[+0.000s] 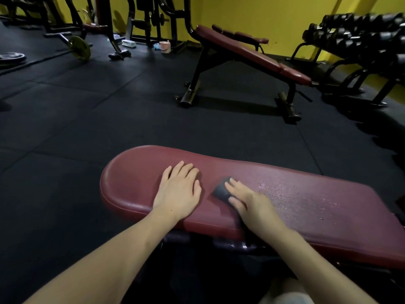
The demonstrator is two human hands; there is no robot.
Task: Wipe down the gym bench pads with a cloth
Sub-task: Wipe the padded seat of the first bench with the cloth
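Note:
A dark red padded bench pad (pixel 306 205) stretches across the lower middle of the head view, its rounded end at the left. My left hand (pixel 178 189) lies flat on the pad near that end, fingers straight. Just to its right, my right hand (pixel 249 204) presses a small dark grey folded cloth (pixel 221 190) onto the pad with straight fingers. Part of the cloth is hidden under the fingers. Fine speckles or droplets show on the pad surface to the right of the cloth.
A second red incline bench (pixel 252 53) on a black frame stands farther back. A dumbbell rack (pixel 361 40) fills the right rear. Weight machines, a barbell plate (pixel 79 48) and a small pink container (pixel 164 47) sit at the back left. Black rubber flooring (pixel 87 119) lies between.

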